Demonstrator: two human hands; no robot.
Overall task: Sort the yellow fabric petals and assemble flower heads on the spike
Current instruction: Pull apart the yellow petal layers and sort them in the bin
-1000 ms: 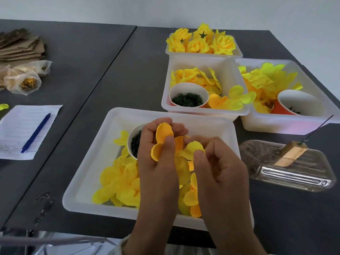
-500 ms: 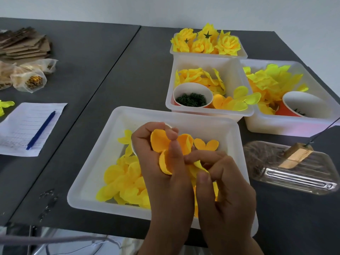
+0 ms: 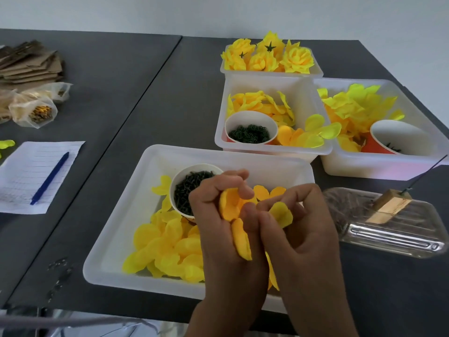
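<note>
My left hand [image 3: 218, 229] grips a bunch of orange-yellow fabric petals [image 3: 230, 205] over the near white tray [image 3: 116, 239]. Close beside it, my right hand [image 3: 303, 229] pinches a paler yellow petal [image 3: 281, 214] between thumb and fingers. A heap of loose yellow petals [image 3: 167, 249] lies in the tray's left part, beside a paper cup of dark green pieces [image 3: 189, 190]. The thin spike [image 3: 427, 171] rises from a wooden block [image 3: 388, 206] to the right. Finished flower heads [image 3: 267, 57] fill the far bin.
Two more white bins [image 3: 267, 152] [image 3: 379, 166] behind the tray hold petals and cups. A clear plastic tray [image 3: 388, 234] lies under the block. On the left are a lined sheet with a blue pen [image 3: 49, 178], plastic bags [image 3: 36, 110] and cardboard pieces [image 3: 29, 64].
My right hand has pulled a pale yellow petal away from the bunch in my left hand. Both hands have shifted slightly right, uncovering the cup of green pieces.
</note>
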